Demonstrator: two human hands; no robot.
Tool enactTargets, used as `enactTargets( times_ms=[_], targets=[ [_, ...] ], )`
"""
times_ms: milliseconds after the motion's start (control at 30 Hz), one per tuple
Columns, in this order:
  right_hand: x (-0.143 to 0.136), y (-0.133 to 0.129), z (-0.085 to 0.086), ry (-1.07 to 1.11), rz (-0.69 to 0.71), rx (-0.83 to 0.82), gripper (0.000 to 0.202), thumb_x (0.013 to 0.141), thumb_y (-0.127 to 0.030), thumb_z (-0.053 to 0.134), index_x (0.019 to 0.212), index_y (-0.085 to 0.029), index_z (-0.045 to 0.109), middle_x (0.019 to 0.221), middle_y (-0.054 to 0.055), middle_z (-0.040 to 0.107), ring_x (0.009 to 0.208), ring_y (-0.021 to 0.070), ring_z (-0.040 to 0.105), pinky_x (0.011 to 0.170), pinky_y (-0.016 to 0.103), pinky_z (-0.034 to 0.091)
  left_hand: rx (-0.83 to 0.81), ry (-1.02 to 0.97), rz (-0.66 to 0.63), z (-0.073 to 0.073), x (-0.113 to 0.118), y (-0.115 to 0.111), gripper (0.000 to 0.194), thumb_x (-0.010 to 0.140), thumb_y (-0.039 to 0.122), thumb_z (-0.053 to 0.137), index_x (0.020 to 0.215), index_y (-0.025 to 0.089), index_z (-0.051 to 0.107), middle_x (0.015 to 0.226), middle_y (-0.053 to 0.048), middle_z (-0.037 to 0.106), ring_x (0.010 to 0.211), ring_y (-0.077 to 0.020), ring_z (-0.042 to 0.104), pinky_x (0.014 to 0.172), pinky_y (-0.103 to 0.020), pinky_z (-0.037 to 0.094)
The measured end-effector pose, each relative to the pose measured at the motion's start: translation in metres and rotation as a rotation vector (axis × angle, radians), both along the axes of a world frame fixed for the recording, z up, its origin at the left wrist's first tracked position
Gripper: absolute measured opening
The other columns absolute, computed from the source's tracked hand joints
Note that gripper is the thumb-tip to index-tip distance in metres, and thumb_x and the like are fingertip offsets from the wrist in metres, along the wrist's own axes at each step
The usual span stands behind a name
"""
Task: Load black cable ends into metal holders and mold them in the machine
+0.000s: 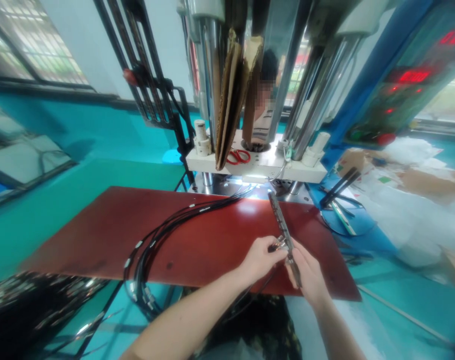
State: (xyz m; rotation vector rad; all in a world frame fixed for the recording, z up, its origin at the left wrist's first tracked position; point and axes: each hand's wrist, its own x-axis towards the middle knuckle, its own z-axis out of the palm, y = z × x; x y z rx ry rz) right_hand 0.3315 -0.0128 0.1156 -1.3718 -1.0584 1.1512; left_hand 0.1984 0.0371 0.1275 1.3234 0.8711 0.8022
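A long dark metal bar (pixel 280 217) slants over the right half of the reddish-brown board (pixel 215 240). My right hand (pixel 308 272) is closed around its near end. Close beside it, my left hand (pixel 259 260) pinches a dark cable end (pixel 275 247) with small metal tips against the bar. A thin black cable hangs below my left hand. A bundle of black cables (pixel 163 225) with white tags curves from the lit base of the press across the board and over its front edge.
The press (pixel 257 167) stands behind the board, with red-handled scissors (pixel 238 157) and upright cardboard (pixel 229 105) on it. More cables (pixel 43 310) lie at lower left. Plastic bags (pixel 418 200) and a green-handled tool (pixel 343 218) are at right. A person (pixel 267 95) is partly visible behind the press.
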Motion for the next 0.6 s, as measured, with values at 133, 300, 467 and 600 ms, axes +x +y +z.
enactTargets(
  times_ms=[133, 300, 467, 600],
  targets=[
    [0.001, -0.001, -0.002, 0.096, -0.087, -0.005, 0.067, 0.078, -0.054, 0.052, 0.13, -0.013, 0.04, 0.046, -0.004, 0.049, 0.032, 0.0072, 0.036, 0.028, 0.018, 0.029, -0.123, -0.137, 0.092, 0.004, -0.003, 0.009, 0.018, 0.067, 0.031, 0.06, 0.067, 0.016, 0.05, 0.051, 0.006, 0.045, 0.044, -0.0061, 0.038, 0.041, -0.018, 0.031],
    [0.001, -0.003, -0.002, 0.048, -0.05, -0.005, 0.062, 0.08, -0.052, 0.05, 0.128, -0.013, 0.042, 0.046, -0.004, 0.05, 0.032, 0.0064, 0.037, 0.03, 0.017, 0.029, -0.321, -0.062, 0.016, 0.012, 0.0, 0.018, 0.018, 0.06, 0.026, 0.064, 0.064, 0.016, 0.049, 0.041, 0.009, 0.036, 0.035, -0.0038, 0.028, 0.035, -0.018, 0.015],
    [0.003, -0.001, -0.003, 0.036, -0.034, -0.015, 0.063, 0.08, -0.052, 0.049, 0.129, -0.013, 0.041, 0.045, -0.004, 0.049, 0.033, 0.0068, 0.037, 0.03, 0.017, 0.03, -0.253, -0.08, 0.002, 0.011, 0.005, 0.014, 0.015, 0.058, 0.023, 0.065, 0.058, 0.013, 0.053, 0.044, 0.007, 0.041, 0.04, -0.003, 0.03, 0.041, -0.018, 0.021],
    [0.002, 0.001, -0.003, 0.017, -0.043, -0.01, 0.065, 0.079, -0.053, 0.05, 0.129, -0.012, 0.041, 0.042, -0.005, 0.047, 0.031, 0.0072, 0.036, 0.029, 0.017, 0.029, -0.161, -0.093, 0.018, 0.003, 0.007, 0.015, 0.018, 0.057, 0.023, 0.066, 0.053, 0.012, 0.052, 0.05, 0.005, 0.048, 0.049, -0.0055, 0.039, 0.051, -0.02, 0.03]
  ],
)
